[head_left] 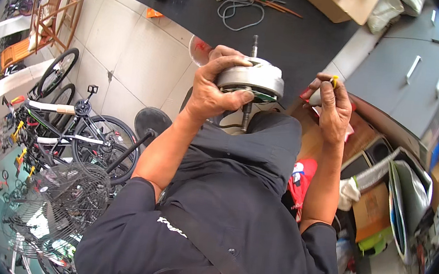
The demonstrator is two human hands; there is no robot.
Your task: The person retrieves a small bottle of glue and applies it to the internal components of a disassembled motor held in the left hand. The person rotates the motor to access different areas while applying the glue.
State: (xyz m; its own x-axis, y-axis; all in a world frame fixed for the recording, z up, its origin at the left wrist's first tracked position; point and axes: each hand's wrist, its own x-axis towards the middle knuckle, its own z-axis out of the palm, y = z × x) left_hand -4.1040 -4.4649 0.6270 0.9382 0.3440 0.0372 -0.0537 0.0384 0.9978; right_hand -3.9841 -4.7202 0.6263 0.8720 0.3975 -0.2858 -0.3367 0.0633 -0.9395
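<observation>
My left hand (217, 82) is closed round a round, silver metal motor core (252, 79), held up over my lap. A threaded axle (246, 119) runs through its middle and sticks out above and below. On the underside, a strip of green circuit board (259, 95) shows beside my thumb. Off to the right, my right hand (333, 109) is raised and pinches a small thing with a yellow tip (335, 81). Something whitish shows by those fingers; most of it is hidden, so its kind is unclear. The two hands are well apart.
A black table (295, 43) stands ahead, with a grey cord loop (238, 17) and a cardboard box (335, 4) on it. Grey cabinets (415, 78) are at the right. A wire fan (57, 208) and several bicycles (104, 148) stand at the left.
</observation>
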